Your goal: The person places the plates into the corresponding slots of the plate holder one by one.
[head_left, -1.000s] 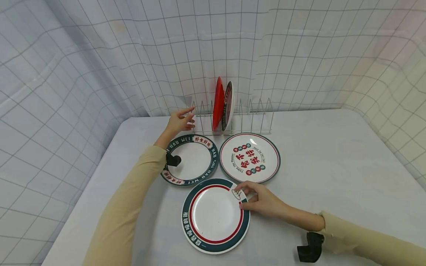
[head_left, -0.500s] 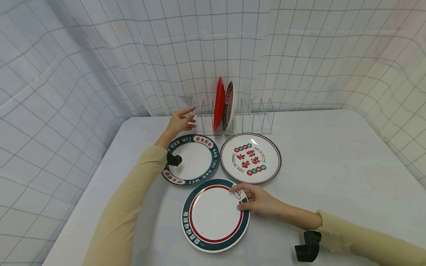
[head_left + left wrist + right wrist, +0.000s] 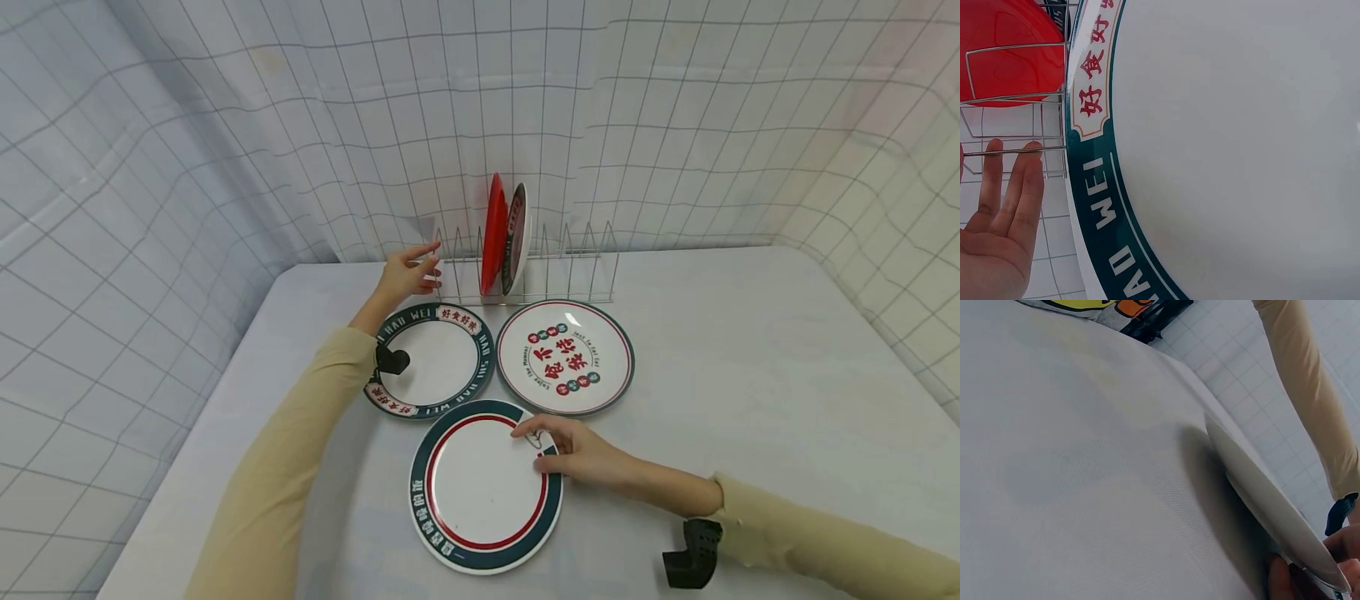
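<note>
In the head view, my right hand (image 3: 592, 454) pinches the right rim of a white plate (image 3: 487, 492) with a dark green border and red ring. The right wrist view shows a finger under this plate (image 3: 1272, 500) and other fingers above its edge. My left hand (image 3: 405, 275) is at the left end of a wire dish rack (image 3: 570, 279). In the left wrist view, the left hand's (image 3: 1000, 244) fairly straight fingers touch a rack wire (image 3: 1013, 150). A red plate (image 3: 492, 237) and a dark-rimmed plate (image 3: 516, 237) stand on edge in the rack.
A green-rimmed plate (image 3: 435, 362) with lettering lies below the left forearm's wrist mount (image 3: 392, 360). Beside it lies a white plate (image 3: 566, 358) with red characters. White gridded cloth (image 3: 675, 125) hangs behind and at both sides of the white table (image 3: 750, 358).
My right hand has shifted slightly left, its fingers reaching further over the plate's rim. The left hand stays at the rack, and the racked plates have not moved.
</note>
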Demonstrator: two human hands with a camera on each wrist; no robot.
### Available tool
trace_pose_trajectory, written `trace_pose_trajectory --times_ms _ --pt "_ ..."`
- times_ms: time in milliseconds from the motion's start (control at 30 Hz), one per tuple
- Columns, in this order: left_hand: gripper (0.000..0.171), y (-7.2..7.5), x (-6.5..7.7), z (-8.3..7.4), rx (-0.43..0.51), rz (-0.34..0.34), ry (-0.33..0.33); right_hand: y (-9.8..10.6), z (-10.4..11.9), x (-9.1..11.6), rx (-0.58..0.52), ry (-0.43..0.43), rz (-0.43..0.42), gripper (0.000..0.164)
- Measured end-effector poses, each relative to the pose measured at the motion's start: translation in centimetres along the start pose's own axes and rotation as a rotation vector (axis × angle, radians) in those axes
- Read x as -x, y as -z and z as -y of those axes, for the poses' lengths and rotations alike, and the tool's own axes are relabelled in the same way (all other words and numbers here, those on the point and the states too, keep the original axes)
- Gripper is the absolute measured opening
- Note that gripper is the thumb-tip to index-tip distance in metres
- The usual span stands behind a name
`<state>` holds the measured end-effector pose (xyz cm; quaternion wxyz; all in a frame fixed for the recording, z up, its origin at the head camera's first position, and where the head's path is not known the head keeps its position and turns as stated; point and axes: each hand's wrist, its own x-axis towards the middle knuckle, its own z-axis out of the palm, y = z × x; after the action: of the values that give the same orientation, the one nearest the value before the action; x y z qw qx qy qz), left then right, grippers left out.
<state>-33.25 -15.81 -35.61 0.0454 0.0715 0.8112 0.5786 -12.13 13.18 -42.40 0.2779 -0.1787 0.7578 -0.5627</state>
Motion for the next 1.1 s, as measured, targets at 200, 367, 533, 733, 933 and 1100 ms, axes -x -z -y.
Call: trace_pose_trajectory --times_ms 200,367,533,733,933,1100 --pt "0.045 0.3 -1.2 1.8 0.001 -0.003 -0.022 0.1 -0.5 0.2 -0.049 0.039 0.035 0.040" --pt "0.044 0.3 -1.3 2.1 -0.016 -0.013 -0.031 0.2 -0.8 0.2 -0.100 0.054 0.063 0.044" --pt "0.045 0.3 -1.2 2.0 -0.018 -0.005 -0.040 0.1 -1.0 0.2 -0.154 0.055 0.083 0.046" --pt "0.045 0.3 -1.3 2.0 -0.020 0.002 -0.045 0.2 -1.0 0.4 -0.163 0.096 0.064 0.045" --pt "0.044 0.0 0.0 0.0 -0.016 0.012 -0.009 0.3 -0.8 0.6 -0.179 0.114 0.034 0.046" --pt "0.043 -0.1 0.7 -0.7 -0.015 0.012 0.000 0.4 -0.9 0.7 -0.205 0.138 0.024 0.046"
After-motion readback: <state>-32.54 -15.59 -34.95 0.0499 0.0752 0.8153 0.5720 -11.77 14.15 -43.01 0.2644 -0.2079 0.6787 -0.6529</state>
